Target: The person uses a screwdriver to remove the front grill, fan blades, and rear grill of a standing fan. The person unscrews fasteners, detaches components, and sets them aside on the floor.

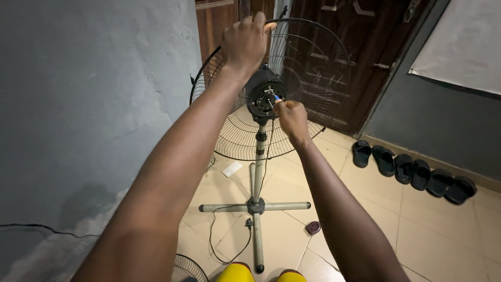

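The left hand (243,42) is closed over the top rim of the fan's wire guard (313,62), at about twelve o'clock on the ring, fingers curled over the wire. The right hand (292,117) is closed around a small screwdriver (274,97) with a blue-and-white handle, its tip set against the black motor hub (263,96) at the middle of the guard — the hand sits at roughly four o'clock from the hub. The stand fan (259,172) takes up the middle of the view: a grey pole rising from a cross-shaped base (255,206) on the tiled floor (365,209), with the rear half of the guard mounted and no blades visible on the hub. A grey plastered wall (78,104) fills the nine o'clock side; a dark wooden door (365,52) stands at one o'clock behind the guard. A row of dark slippers (412,172) lines the skirting at three o'clock. A black cord (219,235) trails from the base toward six o'clock, where part of another wire guard (185,269) shows at the bottom edge. A small dark round piece (313,227) lies on the tiles near the base at five o'clock — what it is cannot be told.
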